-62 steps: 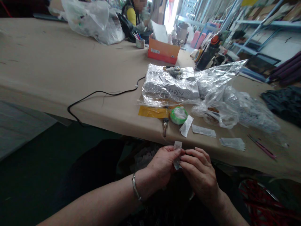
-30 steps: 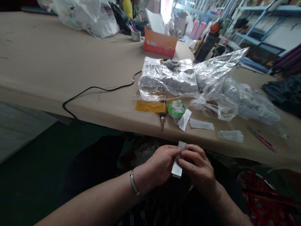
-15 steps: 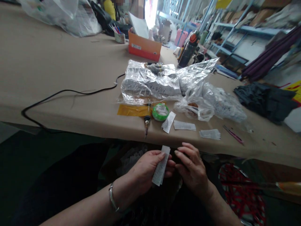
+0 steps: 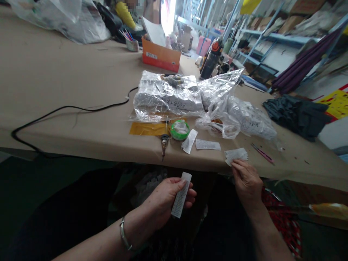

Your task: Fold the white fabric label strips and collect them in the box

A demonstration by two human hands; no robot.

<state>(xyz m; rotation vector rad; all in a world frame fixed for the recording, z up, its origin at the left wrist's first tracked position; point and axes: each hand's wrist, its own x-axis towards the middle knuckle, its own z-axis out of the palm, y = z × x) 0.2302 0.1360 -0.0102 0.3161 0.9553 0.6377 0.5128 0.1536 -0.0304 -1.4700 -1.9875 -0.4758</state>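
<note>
My left hand [image 4: 163, 197] is closed below the table edge, its thumb pressing a narrow white printed paper strip [image 4: 179, 201] against the fingers. My right hand [image 4: 248, 183] reaches to the table's front edge, with its fingertips pinched at the near side of some white paper slips [image 4: 236, 154]. Left of these lie a second bundle of slips [image 4: 208, 145] and a tilted one [image 4: 189, 141]. Beside them sits a green round tub [image 4: 179, 129] with white stuff in it. A soldering iron [image 4: 164, 142] points toward me over amber tape [image 4: 146, 129].
Pink-handled tweezers [image 4: 263, 153] lie right of the slips. Plastic-wrapped white packages [image 4: 168, 98] stand behind the tub, with an orange box [image 4: 161, 54] farther back. A black cord [image 4: 67, 107] loops over the table's left side. Another person's yellow sleeve [image 4: 125, 15] shows at the back.
My right hand has moved right and up, from beside my left hand to the rightmost paper slips. My left hand still holds the paper strip. The view has shifted slightly.
</note>
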